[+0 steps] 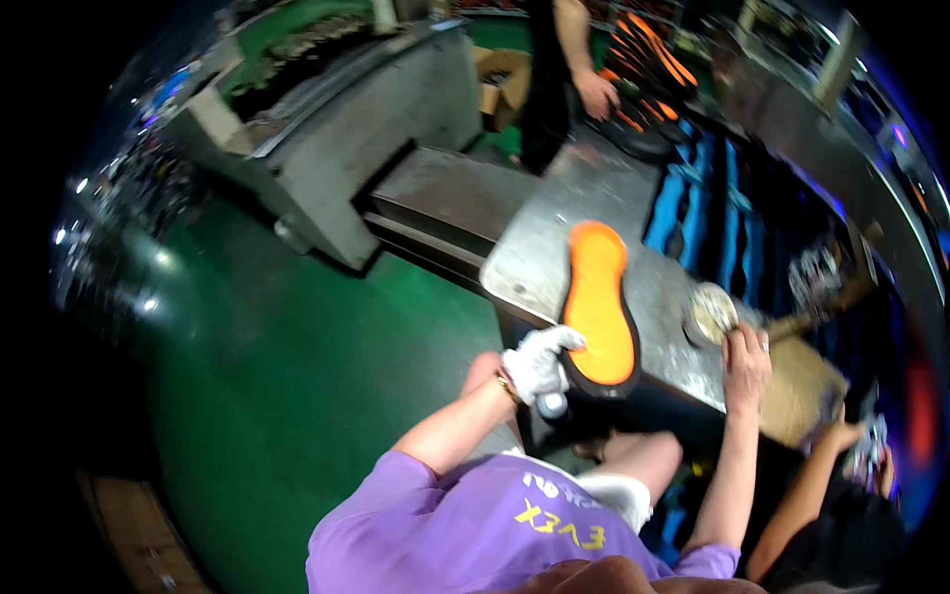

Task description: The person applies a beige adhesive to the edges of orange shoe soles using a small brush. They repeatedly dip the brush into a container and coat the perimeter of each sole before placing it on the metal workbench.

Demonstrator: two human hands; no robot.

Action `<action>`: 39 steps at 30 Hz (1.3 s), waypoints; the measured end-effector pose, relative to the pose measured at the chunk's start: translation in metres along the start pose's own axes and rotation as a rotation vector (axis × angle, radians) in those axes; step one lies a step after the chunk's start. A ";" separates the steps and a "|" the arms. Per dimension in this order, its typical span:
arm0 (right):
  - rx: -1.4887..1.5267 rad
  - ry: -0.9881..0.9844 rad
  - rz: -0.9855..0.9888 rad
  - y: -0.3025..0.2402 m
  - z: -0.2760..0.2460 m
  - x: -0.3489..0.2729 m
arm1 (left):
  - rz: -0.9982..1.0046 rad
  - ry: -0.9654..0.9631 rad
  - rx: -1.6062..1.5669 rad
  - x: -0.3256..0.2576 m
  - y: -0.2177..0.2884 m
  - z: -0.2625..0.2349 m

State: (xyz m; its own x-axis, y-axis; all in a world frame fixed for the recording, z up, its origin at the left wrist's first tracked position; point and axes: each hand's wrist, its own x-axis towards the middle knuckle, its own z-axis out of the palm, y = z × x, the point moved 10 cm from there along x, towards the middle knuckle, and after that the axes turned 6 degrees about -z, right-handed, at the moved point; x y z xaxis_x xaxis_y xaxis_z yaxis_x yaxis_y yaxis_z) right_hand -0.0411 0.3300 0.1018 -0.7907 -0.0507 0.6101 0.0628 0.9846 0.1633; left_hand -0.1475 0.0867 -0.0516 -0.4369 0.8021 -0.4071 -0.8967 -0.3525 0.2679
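Note:
My left hand, in a white glove, grips the near edge of an orange shoe sole with a black rim. The sole lies lengthwise over the metal table's front edge, its wide end toward me. My bare right hand is closed at the near side of a round tub with pale contents. The fingertips are pressed together by the tub's rim; whether they hold a small tool or the rim itself cannot be made out.
Black and blue strips lie beyond the metal table top. A co-worker's hand touches a pile of orange-and-black soles at the far end. Another person's arm is close on my right. A grey metal machine stands left.

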 end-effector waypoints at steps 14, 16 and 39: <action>0.327 0.035 -0.181 -0.138 -0.096 0.012 | 0.660 0.476 0.537 -0.090 0.017 0.042; 0.332 -0.006 -0.204 -0.146 -0.094 0.017 | 0.737 0.501 0.565 -0.107 0.014 0.065; 0.281 -0.001 0.021 -0.152 -0.063 0.025 | 0.473 0.473 0.958 -0.092 -0.022 0.018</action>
State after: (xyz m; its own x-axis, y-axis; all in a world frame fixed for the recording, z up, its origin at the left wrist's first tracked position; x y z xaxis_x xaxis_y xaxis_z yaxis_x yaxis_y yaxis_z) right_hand -0.0318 0.1683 0.1410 -0.7914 -0.0295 0.6106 -0.0918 0.9933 -0.0709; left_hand -0.0859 0.0295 -0.0042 -0.8769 0.3578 -0.3208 -0.3049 0.1016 0.9469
